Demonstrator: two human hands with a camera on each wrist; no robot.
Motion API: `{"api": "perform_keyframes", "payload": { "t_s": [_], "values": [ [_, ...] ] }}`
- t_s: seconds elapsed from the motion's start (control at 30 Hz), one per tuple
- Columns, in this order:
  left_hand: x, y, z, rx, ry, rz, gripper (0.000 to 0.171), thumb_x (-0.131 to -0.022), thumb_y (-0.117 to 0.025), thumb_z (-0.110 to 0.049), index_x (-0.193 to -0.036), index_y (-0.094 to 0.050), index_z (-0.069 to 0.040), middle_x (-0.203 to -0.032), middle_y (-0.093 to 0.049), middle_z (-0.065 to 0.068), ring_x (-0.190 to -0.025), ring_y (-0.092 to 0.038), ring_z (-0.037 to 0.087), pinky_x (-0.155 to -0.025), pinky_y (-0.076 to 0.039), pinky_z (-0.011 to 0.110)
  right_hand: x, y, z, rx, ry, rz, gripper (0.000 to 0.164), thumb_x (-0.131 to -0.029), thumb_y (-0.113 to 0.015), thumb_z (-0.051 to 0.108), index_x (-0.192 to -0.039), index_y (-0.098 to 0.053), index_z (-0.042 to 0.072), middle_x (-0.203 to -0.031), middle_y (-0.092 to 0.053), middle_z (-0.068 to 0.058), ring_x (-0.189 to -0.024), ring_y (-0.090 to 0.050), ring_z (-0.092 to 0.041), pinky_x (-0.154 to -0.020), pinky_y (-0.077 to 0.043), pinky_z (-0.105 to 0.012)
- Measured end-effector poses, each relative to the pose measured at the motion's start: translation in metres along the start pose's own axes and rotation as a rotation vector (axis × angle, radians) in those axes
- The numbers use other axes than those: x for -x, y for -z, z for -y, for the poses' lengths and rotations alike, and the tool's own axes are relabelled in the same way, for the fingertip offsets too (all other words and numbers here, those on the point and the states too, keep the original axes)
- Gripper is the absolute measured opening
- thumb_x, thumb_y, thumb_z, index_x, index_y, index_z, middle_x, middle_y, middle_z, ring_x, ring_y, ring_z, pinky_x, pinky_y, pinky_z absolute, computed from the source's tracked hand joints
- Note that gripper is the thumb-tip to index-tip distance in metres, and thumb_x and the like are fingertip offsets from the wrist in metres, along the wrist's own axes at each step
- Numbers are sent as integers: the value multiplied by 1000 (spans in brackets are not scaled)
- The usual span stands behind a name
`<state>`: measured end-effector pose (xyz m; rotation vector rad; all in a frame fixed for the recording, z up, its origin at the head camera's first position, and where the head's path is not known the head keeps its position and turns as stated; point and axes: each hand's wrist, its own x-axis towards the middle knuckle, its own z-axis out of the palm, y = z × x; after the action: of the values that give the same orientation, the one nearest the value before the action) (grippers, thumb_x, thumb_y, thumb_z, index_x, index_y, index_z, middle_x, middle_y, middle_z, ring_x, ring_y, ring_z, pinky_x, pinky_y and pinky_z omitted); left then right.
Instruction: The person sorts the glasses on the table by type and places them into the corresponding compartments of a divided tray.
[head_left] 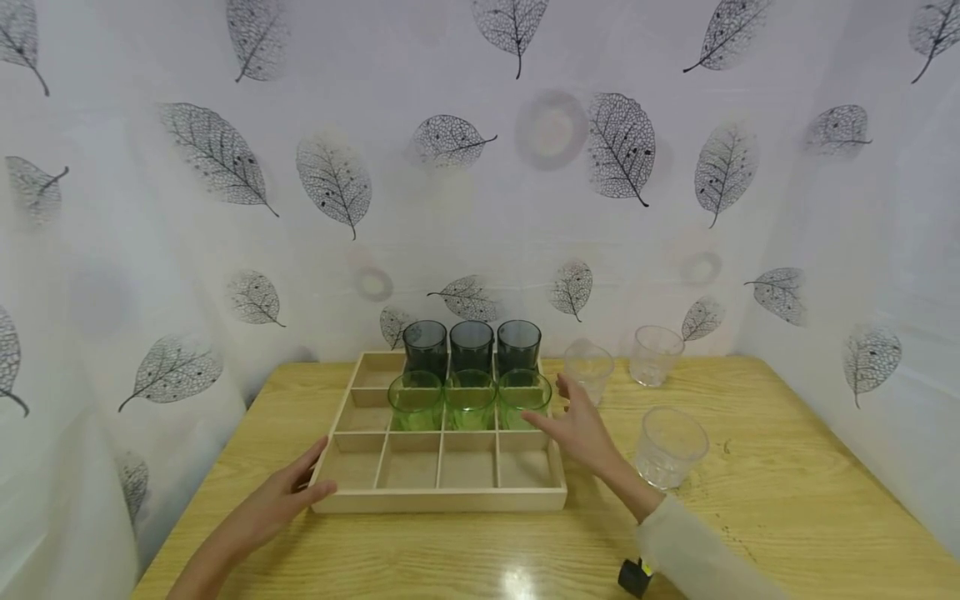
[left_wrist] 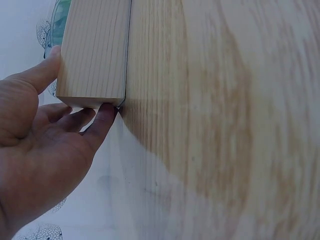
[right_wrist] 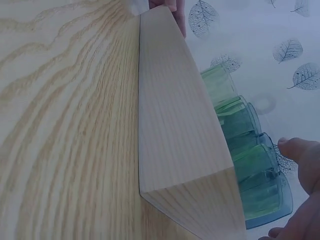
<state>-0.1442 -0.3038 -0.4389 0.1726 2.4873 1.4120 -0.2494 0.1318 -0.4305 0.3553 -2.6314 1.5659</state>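
A shallow wooden tray (head_left: 438, 501) with several compartments sits on the table. My left hand (head_left: 279, 500) grips its front left corner, thumb on the rim and fingers against the side wall, as the left wrist view also shows. Three green glasses (head_left: 470, 402) stand in the middle row, and three dark grey glasses (head_left: 471, 346) in the back row. Beside the rightmost green glass (head_left: 525, 400), my right hand (head_left: 583, 427) has thumb and fingers spread. In the right wrist view, the thumb (right_wrist: 297, 150) is just off that glass's rim.
Three clear glasses stand on the table right of the tray: one (head_left: 590, 371) behind my right hand, one (head_left: 656, 357) farther back, one (head_left: 670, 450) nearer. A small black object (head_left: 634, 577) lies by my right sleeve. A leaf-patterned curtain (head_left: 465, 225) surrounds the table (head_left: 787, 500).
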Motion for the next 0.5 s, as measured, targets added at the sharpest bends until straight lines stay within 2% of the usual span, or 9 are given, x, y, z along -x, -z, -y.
{"api": "perform_keyframes", "payload": {
  "t_s": [0.13,0.23,0.5],
  "values": [
    [-1,0,1,-2,-8,4,79,-109,-56,-28,-165,-7,0,-167,-4,31,-144,-22,61,-108,-41,64,10,14,3,-18,6,5,98,-92,-81,35,-160,-24,-7,-158,-37,-28,-144,-37,-46,-116,-34,-58],
    [-2,1,2,11,5,12,79,-109,-55,-28,-165,-6,-1,-167,-3,30,-144,-21,61,-107,-41,64,20,26,7,-9,0,4,92,-94,-79,36,-160,-28,-3,-158,-39,-26,-141,-42,-47,-113,-38,-59],
    [-2,0,1,19,18,17,80,-109,-55,-31,-166,-6,-2,-168,-3,29,-145,-21,60,-107,-41,65,43,61,15,6,44,-20,82,-96,-77,31,-157,-35,-2,-153,-45,-26,-136,-48,-47,-106,-46,-58]
  ]
}}
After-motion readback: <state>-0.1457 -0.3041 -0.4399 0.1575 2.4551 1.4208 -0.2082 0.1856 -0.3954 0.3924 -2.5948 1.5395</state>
